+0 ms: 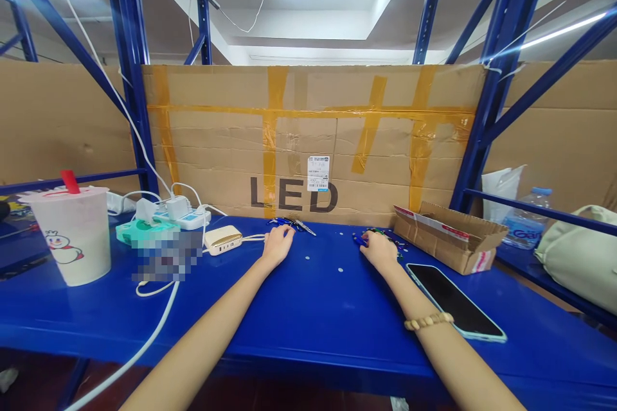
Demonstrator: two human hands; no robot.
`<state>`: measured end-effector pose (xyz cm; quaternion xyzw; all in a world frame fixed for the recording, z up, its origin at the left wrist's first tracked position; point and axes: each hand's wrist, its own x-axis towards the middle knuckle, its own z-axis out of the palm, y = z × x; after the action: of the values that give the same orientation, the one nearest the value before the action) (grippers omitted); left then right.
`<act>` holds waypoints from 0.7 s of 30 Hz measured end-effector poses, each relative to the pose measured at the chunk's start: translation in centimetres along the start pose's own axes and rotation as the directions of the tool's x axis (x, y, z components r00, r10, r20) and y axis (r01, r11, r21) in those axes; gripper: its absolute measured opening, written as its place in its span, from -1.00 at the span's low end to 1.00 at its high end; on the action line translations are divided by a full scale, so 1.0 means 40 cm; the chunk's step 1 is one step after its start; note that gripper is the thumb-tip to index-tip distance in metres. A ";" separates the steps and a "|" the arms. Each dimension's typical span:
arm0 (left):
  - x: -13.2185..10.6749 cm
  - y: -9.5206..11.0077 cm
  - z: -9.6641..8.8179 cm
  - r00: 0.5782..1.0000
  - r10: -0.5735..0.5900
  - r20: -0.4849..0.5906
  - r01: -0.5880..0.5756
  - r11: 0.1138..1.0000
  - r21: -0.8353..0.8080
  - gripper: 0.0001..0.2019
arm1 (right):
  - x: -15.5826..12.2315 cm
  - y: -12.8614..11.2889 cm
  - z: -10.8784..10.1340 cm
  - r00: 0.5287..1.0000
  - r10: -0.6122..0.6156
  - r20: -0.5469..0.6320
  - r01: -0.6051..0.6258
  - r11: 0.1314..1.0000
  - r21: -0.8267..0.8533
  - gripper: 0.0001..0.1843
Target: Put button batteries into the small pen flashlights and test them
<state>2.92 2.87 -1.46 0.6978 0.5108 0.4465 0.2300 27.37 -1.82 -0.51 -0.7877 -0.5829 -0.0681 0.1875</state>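
Note:
My left hand (279, 245) rests at the back middle of the blue table, fingers curled down at a small heap of blue and silver pieces (304, 227). Some of these are slim and pointed; their kind is too small to tell. Further right, my right hand (380, 250) has its fingers bent together over a spread of small blue, green and dark pieces (398, 245). A blue bit shows at its fingertips. What either hand pinches is largely hidden. Between the hands lie a few tiny pale discs (340, 270).
An open cardboard box (446, 237) and a phone (456, 302) lie right of my right arm. At left are a drink cup (77, 244), a power strip (195, 217), cables and a white-gold hub (223, 240). A tall cardboard sheet (222, 148) closes the back between blue posts.

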 end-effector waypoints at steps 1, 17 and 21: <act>0.000 -0.001 0.001 1.000 0.000 -0.021 0.001 1.000 0.021 -0.78 | 0.000 0.003 0.000 1.000 0.009 -0.022 -0.009 1.000 -0.014 -0.70; 0.070 -0.035 -0.053 0.921 -0.215 -0.325 0.106 0.941 -0.323 -0.69 | -0.003 -0.159 0.054 0.864 -0.498 0.068 0.489 0.864 0.118 -0.69; 0.077 -0.029 -0.044 0.935 -0.191 -0.299 0.055 0.910 -0.411 -0.72 | 0.030 -0.205 0.069 0.885 -0.455 0.095 0.453 0.890 0.045 -0.65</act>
<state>1.07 5.90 -0.28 0.5175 0.4846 0.6359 0.3048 19.69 2.33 -0.90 -0.6297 -0.7606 -0.0633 0.1446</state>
